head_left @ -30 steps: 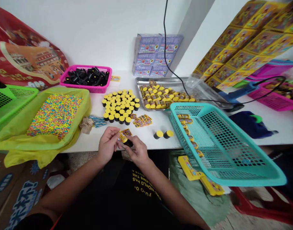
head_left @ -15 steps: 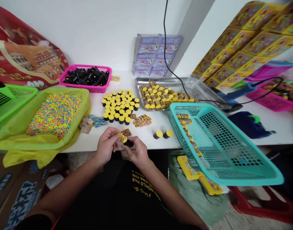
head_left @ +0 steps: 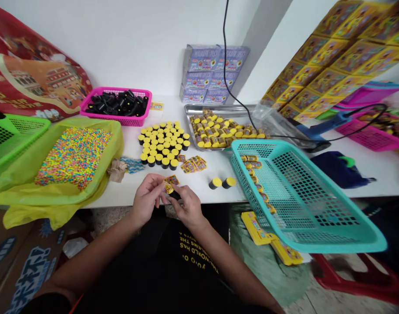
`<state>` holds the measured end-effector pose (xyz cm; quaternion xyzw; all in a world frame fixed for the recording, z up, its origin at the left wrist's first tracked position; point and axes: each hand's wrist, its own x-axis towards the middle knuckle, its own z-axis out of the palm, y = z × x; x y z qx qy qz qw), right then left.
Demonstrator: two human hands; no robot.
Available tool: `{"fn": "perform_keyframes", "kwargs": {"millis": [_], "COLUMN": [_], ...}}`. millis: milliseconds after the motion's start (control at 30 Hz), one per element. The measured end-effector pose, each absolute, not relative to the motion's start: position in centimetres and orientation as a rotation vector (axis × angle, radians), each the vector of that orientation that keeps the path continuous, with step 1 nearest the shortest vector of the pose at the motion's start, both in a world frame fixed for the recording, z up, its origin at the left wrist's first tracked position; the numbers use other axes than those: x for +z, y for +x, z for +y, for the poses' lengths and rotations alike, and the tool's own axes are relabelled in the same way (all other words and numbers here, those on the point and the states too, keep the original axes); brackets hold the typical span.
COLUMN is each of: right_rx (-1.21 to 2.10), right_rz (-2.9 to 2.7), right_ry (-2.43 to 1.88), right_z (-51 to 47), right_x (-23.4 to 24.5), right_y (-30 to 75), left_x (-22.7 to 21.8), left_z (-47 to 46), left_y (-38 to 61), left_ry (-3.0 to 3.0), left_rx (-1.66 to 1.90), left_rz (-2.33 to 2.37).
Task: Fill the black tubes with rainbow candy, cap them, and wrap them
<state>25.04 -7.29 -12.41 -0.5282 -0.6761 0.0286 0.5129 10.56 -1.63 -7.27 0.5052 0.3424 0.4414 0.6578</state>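
My left hand [head_left: 147, 197] and my right hand [head_left: 186, 205] meet at the white table's front edge [head_left: 215, 198]. Between their fingertips is a small black tube with a yellow cap [head_left: 172, 192], and a yellow sticker label [head_left: 171, 180] stands up against it. Both hands are closed in a pinch on the tube and label. Two capped tubes [head_left: 222, 182] stand just to the right of my right hand. A cluster of several upright capped tubes [head_left: 163, 144] and a loose pile of labels [head_left: 193, 164] lie behind my hands.
A yellow bag of coloured candy beads [head_left: 73, 155] sits left, beside a green basket [head_left: 13, 135]. A pink basket of black tubes [head_left: 117, 104] stands at the back. A metal tray of labelled tubes [head_left: 219, 128], a teal basket [head_left: 304, 200] overhanging the edge, stacked boxes [head_left: 212, 74].
My hands have stayed in place, turning the tube and label slightly between the fingers. Nothing else on the table has moved.
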Motion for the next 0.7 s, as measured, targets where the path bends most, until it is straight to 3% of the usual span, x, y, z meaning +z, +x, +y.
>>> {"fn": "perform_keyframes", "kwargs": {"millis": [700], "right_rx": [0.174], "right_rz": [-1.412], "right_ry": [-1.290], "right_z": [-7.47], "right_x": [-12.57], "right_y": [24.81], "left_x": [-7.81], "left_z": [-0.89], "left_y": [10.86], "left_ry": [1.125], "left_rx": [0.994], "left_rz": [0.839]}}
